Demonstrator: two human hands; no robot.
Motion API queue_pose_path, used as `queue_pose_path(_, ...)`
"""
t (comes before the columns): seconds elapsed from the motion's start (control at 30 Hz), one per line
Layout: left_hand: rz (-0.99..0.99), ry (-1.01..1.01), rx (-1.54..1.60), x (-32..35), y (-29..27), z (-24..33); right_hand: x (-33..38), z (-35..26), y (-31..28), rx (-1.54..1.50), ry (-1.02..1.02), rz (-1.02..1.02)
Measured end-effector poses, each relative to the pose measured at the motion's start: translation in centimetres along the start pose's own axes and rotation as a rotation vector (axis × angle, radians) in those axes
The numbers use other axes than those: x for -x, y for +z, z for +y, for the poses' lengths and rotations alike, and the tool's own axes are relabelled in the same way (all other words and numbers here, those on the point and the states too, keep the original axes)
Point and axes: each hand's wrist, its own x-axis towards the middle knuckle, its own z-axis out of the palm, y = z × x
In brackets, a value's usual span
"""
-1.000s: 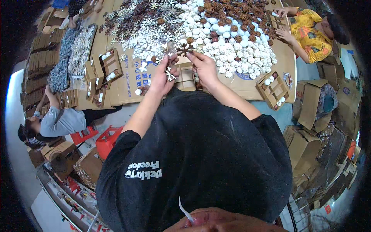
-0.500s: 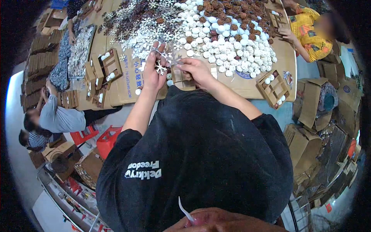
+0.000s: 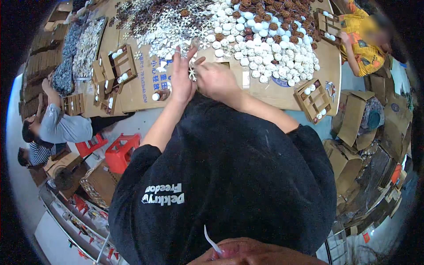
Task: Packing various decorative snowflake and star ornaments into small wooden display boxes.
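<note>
My left hand (image 3: 180,81) is raised above the near edge of the cardboard-covered table, its fingers pointing away from me. It holds a pale snowflake cutout (image 3: 192,73) on its thumb side, close to the right hand. My right hand (image 3: 218,81) is bent inward beside it, fingers curled; its fingertips and whatever they grip are hidden behind the hand. Beyond my hands lies a heap of pale and brown snowflake cutouts (image 3: 172,26). Farther right are piled white balls (image 3: 269,59) and brown woven balls (image 3: 282,13).
Divided wooden boxes with balls stand at the left (image 3: 121,66) and right (image 3: 312,101). A white ball (image 3: 156,96) rests near the table edge. A person in yellow (image 3: 364,44) works far right; a person in grey (image 3: 66,126) is at left, near red stools (image 3: 121,152).
My right hand has drawn in and turned over, closer to my left hand. The snowflakes that were fanned out between my hands are now mostly hidden. The view has shifted slightly.
</note>
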Motion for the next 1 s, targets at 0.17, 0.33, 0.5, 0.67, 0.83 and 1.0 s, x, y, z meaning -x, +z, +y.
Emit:
queue_pose_path(0.17,0.083,-0.028,-0.132,-1.0,-4.5,-1.5,0.2,1.1,2.5,-0.366,-0.039,-0.162)
queue_pose_path(0.33,0.235,-0.081,0.089,1.9,-8.7,0.7,-1.6,5.9,8.6,-0.328,0.487,-0.285)
queue_pose_path(0.5,0.082,-0.175,0.232,5.1,-10.6,2.8,-6.7,10.8,18.4,-0.036,0.373,-0.321)
queue_pose_path(0.67,0.104,-0.239,0.192,8.2,-11.8,2.1,-9.0,12.7,23.1,0.091,0.380,-0.415)
queue_pose_path(0.83,0.216,-0.131,0.011,7.6,-11.9,0.6,-9.7,11.5,18.4,-0.374,0.378,-0.318)
queue_pose_path(1.0,0.126,0.100,-0.308,3.2,-9.3,2.8,-10.0,7.5,9.9,-1.197,0.484,-0.505)
